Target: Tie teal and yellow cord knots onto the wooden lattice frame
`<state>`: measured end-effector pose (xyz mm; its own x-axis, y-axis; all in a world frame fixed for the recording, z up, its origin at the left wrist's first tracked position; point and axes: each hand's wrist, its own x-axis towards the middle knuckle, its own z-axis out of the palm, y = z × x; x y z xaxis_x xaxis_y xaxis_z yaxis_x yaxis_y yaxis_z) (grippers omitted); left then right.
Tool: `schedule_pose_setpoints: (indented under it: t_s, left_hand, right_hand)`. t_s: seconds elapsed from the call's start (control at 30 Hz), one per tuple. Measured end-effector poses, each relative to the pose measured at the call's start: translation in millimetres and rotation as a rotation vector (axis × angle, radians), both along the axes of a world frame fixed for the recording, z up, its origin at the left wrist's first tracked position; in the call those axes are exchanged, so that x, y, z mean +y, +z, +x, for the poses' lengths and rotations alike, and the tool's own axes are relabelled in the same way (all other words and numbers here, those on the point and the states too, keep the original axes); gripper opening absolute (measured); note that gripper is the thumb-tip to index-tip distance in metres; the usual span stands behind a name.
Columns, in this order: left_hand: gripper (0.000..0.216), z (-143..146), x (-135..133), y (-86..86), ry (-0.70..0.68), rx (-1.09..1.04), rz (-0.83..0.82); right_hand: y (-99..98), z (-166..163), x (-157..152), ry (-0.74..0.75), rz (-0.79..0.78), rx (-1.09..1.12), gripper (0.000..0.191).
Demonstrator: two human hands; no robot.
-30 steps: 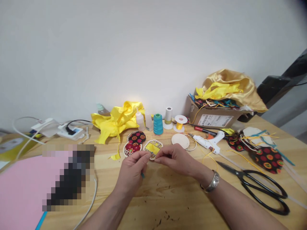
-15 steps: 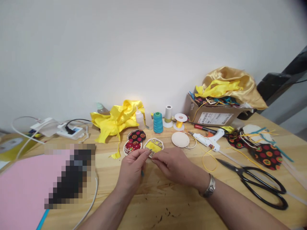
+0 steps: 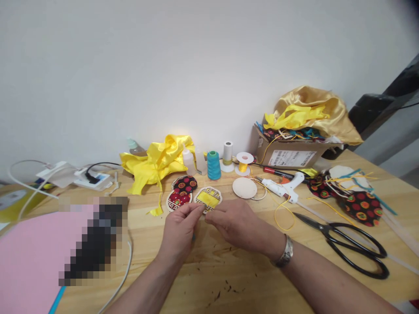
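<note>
Wooden worktop (image 3: 203, 279) runs to a white wall, strewn with craft supplies. Near its middle, the left hand (image 3: 179, 232) and right hand (image 3: 236, 224) meet, fingers pressed together, pinching something too small to make out, just in front of a round yellow-centred disc (image 3: 208, 197). Two patterned red discs (image 3: 182, 192) lie touching it on the left. Black scissors (image 3: 347, 248) lie toward the right edge, a white glue gun (image 3: 284, 187) behind them.

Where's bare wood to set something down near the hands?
Bare table lies below both hands, between pink sheet and scissors. A smaller patch sits between pink sheet and left hand. Crowded: the back row around teal thread spool, glue gun, cardboard box.
</note>
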<state>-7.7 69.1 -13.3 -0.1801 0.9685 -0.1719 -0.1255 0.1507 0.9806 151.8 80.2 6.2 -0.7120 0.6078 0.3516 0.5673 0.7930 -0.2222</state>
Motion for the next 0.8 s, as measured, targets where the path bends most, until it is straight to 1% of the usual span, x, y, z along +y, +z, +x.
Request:
schedule_pose_setpoints:
  t_s: [0.1,0.23,0.33,0.4,0.5,0.6,0.7,0.8]
  left_hand:
    - [0.013,-1,-1,1.3,-0.053,0.071,-0.015]
    - [0.013,0,-2,4.9,-0.224,0.213,0.021]
    - [0.013,0,-3,5.8,-0.348,0.212,0.047]
    - [0.01,0,-4,4.0,-0.379,0.172,0.049]
    - [0.012,-2,-3,-0.5,-0.346,0.054,0.031]
    - [0.016,-3,-3,-3.2,-0.249,-0.123,-0.004]
    - [0.017,-2,-1,-2.4,-0.151,-0.203,0.003]
    - [0.016,-1,0,-0.5,-0.09,-0.21,0.018]
  right_hand:
    - [5.4,2,-1,0.015,0.048,-0.052,0.014]
    - [12.2,6,0,0.035,0.106,-0.078,0.015]
    - [12.3,10,5,-0.01,0.071,-0.007,0.016]
    - [10.1,11,10,-0.041,-0.003,0.071,0.016]
    - [5.2,12,17,-0.069,-0.17,0.207,0.017]
    - [1.6,10,20,-0.109,-0.305,0.301,0.017]
    - [1.2,7,18,-0.129,-0.348,0.3,0.018]
    - [2.0,4,14,-0.129,-0.358,0.286,0.027]
